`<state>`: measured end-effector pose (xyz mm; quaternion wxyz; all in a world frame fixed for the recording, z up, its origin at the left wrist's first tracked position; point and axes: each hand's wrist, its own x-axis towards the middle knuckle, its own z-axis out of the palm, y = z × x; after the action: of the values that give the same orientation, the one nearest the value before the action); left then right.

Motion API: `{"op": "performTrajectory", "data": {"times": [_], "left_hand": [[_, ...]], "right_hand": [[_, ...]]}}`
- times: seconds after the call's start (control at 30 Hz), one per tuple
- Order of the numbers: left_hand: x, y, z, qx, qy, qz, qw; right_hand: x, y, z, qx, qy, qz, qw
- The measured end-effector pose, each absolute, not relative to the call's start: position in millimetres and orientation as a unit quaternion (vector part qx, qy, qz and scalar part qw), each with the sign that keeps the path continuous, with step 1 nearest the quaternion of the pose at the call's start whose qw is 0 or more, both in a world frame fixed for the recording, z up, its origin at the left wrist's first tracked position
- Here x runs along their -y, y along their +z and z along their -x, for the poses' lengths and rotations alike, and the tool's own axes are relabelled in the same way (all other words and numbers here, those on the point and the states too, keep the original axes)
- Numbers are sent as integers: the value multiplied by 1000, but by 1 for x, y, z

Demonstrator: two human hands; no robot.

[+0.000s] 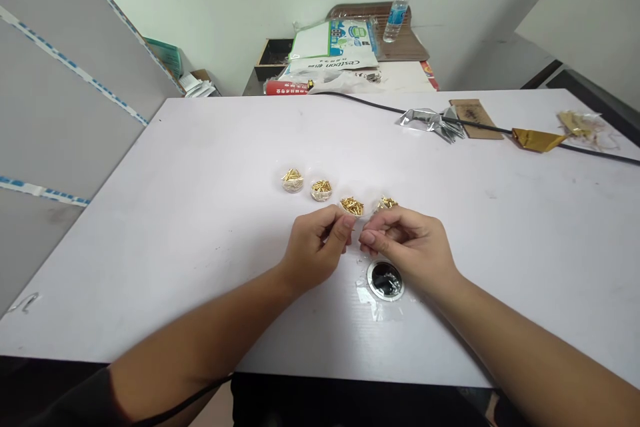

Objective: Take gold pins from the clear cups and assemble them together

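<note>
Pinching tight — contents unclear — left hand point(316, 248) and right hand point(407, 248) sit by pin-filled cups point(321, 189).

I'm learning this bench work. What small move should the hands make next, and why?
Probably close the gap between the fingertips: left hand and right hand pinch toward each other near the gold-pin dishes; anything held is too small to see.

Whatever the left hand point(315, 248) and right hand point(407, 247) pinch is too small to tell; the rightmost dish point(388, 202) is half hidden.
</note>
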<state>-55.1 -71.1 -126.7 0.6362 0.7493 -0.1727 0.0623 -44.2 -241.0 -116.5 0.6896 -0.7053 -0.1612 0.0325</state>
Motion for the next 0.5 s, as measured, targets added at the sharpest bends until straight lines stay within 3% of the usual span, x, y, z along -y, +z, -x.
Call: {"op": "performTrajectory", "data": {"times": [0.17,0.5], "left_hand": [[72,-125,55,172,36,-725,666],[76,-122,54,164,24,-694,700]], "right_hand": [[241,-118,43,216,-39,732,645],[237,-120,48,197,8,676,710]]}}
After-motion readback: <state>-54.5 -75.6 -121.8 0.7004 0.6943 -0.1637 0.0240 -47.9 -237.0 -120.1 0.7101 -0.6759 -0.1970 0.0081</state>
